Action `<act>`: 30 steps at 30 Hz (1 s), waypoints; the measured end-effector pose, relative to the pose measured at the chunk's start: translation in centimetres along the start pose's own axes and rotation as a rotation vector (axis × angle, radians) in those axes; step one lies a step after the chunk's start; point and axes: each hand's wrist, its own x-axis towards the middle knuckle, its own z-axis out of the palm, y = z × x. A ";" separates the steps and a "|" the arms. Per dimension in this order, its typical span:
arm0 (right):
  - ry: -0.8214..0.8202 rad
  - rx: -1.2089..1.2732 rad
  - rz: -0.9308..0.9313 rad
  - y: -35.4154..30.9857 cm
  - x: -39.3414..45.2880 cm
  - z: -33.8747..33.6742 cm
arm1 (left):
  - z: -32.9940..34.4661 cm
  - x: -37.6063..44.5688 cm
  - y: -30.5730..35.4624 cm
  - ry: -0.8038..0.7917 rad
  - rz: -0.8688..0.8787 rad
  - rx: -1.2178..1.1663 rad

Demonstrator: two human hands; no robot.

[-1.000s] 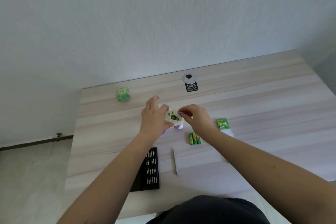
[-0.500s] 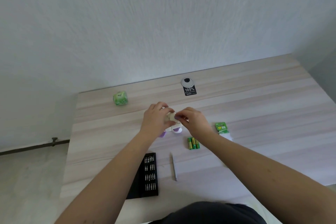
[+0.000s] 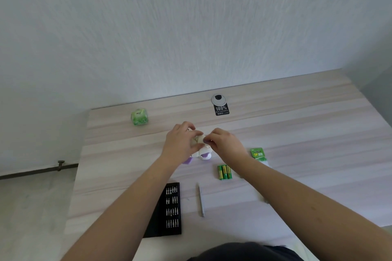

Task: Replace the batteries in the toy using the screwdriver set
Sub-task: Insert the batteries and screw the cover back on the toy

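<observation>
A small cream and purple toy (image 3: 205,153) rests on the wooden table (image 3: 297,133), mostly hidden by both hands. My left hand (image 3: 181,144) wraps around its left side. The fingertips of my right hand (image 3: 227,144) pinch the cream top of the toy where the two hands meet; I cannot see the battery compartment. Three loose green batteries (image 3: 224,172) lie side by side just right of the toy, nearer me. A slim silver screwdriver (image 3: 201,199) lies on the table in front of me, beside the open black bit case (image 3: 170,210).
A green battery pack (image 3: 257,153) lies to the right, partly behind my right forearm. A green cube (image 3: 139,116) sits at the back left. A grey cable grommet (image 3: 219,99) with a black label (image 3: 221,110) is at the back edge by the wall.
The green batteries seen in the toy's open compartment a second ago are now covered. My right fingers have moved onto the toy's top and my left fingers have curled tighter around it.
</observation>
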 end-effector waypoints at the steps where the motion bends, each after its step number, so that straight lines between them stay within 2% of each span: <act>1: 0.000 -0.001 -0.006 0.0 0.1 0.0 | 0.0 0.0 0.0 0.002 -0.001 -0.001; 12: -0.033 0.006 -0.017 0.4 0.1 0.2 | 0.0 0.3 0.3 -0.049 -0.039 0.040; 16: -0.073 0.121 0.154 0.0 0.1 -0.1 | -0.2 0.5 0.4 -0.069 -0.065 0.031; 24: -0.025 0.432 0.483 1.3 -1.7 -0.9 | -0.5 0.8 0.7 -0.102 -0.123 0.032; 30: -0.091 0.476 0.350 0.3 -1.4 -0.7 | -0.5 0.6 0.6 -0.095 -0.107 0.039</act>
